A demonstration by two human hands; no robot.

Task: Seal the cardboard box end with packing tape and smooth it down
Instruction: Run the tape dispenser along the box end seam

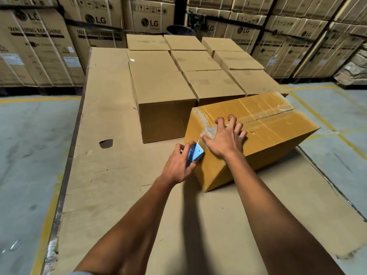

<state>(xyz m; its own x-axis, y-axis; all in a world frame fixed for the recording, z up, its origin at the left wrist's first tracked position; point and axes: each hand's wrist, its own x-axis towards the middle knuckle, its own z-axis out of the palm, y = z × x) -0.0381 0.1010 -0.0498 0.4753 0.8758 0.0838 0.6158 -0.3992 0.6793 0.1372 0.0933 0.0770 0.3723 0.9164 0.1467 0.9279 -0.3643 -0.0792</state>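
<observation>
Against the box (268, 133) end, left hand (179, 163) grips a blue dispenser (195, 155), apparently tape; right hand (224, 135) presses spread flat.

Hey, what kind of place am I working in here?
Most likely a warehouse or packing area. Tall stacks of strapped washing machine cartons line the back, plain boxes sit in rows on a cardboard-covered platform, and the concrete floor has yellow lines.

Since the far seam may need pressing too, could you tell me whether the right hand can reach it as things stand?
Probably yes: the right hand lies spread flat on the box top, holding nothing, and the tape along the seam beyond it lies bare.
</observation>
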